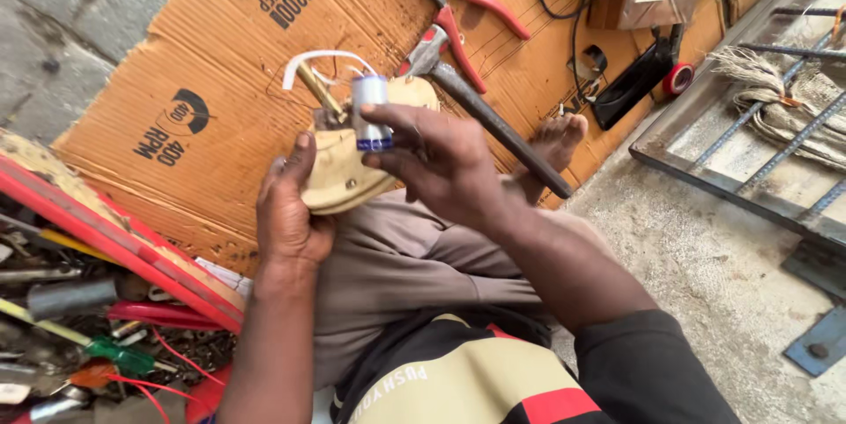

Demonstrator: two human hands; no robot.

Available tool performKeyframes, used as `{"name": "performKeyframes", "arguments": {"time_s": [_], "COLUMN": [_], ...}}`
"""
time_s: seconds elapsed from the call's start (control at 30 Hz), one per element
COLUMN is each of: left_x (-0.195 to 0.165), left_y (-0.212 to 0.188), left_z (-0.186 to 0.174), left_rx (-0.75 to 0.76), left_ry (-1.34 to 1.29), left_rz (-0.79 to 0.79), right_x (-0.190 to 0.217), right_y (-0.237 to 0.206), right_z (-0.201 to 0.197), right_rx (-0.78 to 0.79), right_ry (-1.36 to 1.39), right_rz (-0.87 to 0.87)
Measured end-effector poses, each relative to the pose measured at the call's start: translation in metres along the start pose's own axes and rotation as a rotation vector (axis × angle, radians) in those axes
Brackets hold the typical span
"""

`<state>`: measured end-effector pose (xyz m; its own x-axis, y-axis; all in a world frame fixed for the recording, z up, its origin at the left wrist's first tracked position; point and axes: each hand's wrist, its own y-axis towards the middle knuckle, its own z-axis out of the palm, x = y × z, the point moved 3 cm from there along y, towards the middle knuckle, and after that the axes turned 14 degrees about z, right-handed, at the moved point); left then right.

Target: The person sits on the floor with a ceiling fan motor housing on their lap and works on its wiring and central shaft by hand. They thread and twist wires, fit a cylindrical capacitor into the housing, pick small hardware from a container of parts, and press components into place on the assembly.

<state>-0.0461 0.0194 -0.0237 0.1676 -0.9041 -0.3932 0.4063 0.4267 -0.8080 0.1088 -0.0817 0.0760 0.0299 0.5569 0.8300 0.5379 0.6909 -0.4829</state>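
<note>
The left hand [291,208] is gripping a cream motor housing [352,168] from seven o'clock, while the right hand [441,164] is pinching a grey capacitor [370,113] at its top. A hammer [485,111] and red pliers [463,5] are lying on the cardboard [220,63] toward one o'clock, well apart.

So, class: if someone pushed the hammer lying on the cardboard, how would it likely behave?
The hammer looks stiff, with a dark bar-like handle. Its metal head probably makes that end heavy, so a push might swing it around. Lying flat on the cardboard, it seems unlikely to roll.
</note>
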Motion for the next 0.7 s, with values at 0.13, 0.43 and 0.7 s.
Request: {"name": "performKeyframes", "arguments": {"time_s": [0.13,0.43,0.7], "left_x": [0.017,0.04,0.031], "left_y": [0.003,-0.004,-0.006], "left_z": [-0.009,0.0,-0.012], "left_rx": [-0.099,-0.208,-0.224], "left_ry": [0.036,0.029,0.276], "left_rz": [0.078,0.188,0.188], "right_x": [-0.031,-0.088,-0.105], "right_y": [-0.018,-0.013,-0.002], "right_z": [0.013,-0.005,0.008], "right_rx": [-0.151,0.002,0.064], "right_ry": [0.367,0.717,0.81], "right_rz": [0.196,0.266,0.412]}}
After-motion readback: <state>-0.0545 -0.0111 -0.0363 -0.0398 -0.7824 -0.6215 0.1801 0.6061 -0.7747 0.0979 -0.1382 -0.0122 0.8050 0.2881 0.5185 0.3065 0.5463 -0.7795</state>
